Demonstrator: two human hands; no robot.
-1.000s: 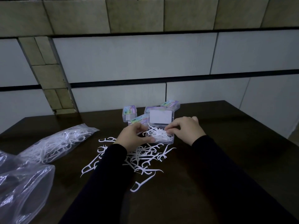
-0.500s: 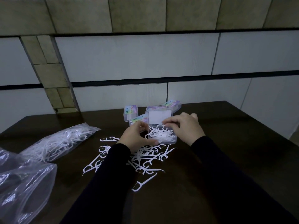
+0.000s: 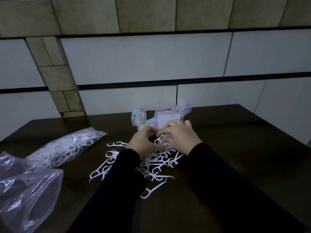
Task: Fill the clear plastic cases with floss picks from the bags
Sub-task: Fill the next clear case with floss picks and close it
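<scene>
An open clear case [image 3: 162, 143] stands mid-table, its lid [image 3: 169, 121] upright, with white floss picks heaped in its base. My left hand [image 3: 143, 140] grips the case's left side, thumb along the front edge. My right hand [image 3: 180, 136] lies across the top of the case, its fingers reaching left and pressing on the picks, hiding most of them. Loose floss picks [image 3: 151, 167] are scattered on the dark table [image 3: 235, 157] just in front of the case, partly under my sleeves.
A clear bag holding picks [image 3: 67, 145] lies at the left. A crumpled, mostly empty bag [image 3: 28, 190] sits at the near left. Three closed labelled cases [image 3: 138, 115], [image 3: 182, 108], [image 3: 146, 124] stand behind the open one, near the wall.
My right hand has slid left over the case and now covers the picks that were visible before. My left hand's fingers have lifted towards the lid.
</scene>
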